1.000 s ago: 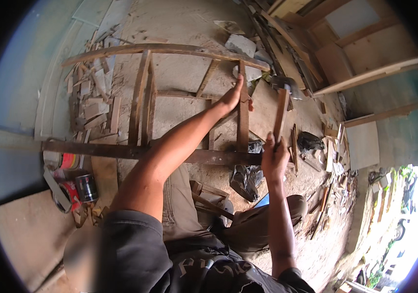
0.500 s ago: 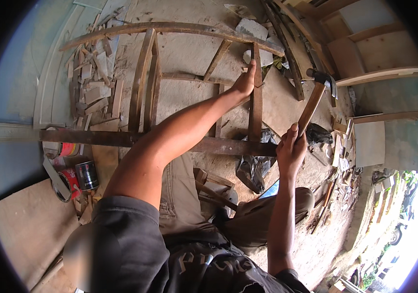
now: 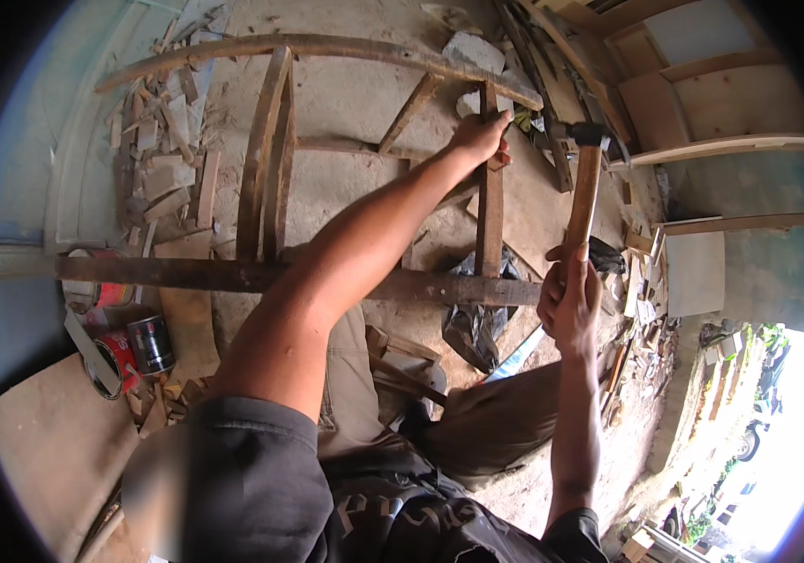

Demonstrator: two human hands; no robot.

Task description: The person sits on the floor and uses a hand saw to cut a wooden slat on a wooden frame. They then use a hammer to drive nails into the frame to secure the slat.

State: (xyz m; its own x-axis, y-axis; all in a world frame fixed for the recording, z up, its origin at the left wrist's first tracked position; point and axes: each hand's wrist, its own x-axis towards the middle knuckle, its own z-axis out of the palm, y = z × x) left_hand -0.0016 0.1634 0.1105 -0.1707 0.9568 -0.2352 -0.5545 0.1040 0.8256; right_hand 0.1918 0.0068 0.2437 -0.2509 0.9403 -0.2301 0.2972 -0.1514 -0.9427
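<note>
A wooden frame of dark, worn beams [image 3: 327,279] spans the area before me, with short crosspieces between its long rails. My left hand [image 3: 482,141] is closed round the right-hand crosspiece [image 3: 490,220], close to the far rail [image 3: 355,47]; the thumb points up and fingertips show on its right side. In my right hand [image 3: 573,298] is a claw hammer [image 3: 585,192], gripped low on its wooden handle. Its dark head is raised just right of the frame's far right end, apart from the wood.
Wood offcuts [image 3: 172,169] lie heaped at the left, near paint cans [image 3: 150,344]. A black plastic bag [image 3: 473,333] lies under the near rail. Pale stone blocks [image 3: 473,53] sit by the far rail. Wooden shelving [image 3: 740,141] stands at the right.
My left hand has shifted slightly up and right along the crosspiece, its fingers now showing round it. The hammer has swung more upright, its head moving slightly left; my right hand sits a little lower.
</note>
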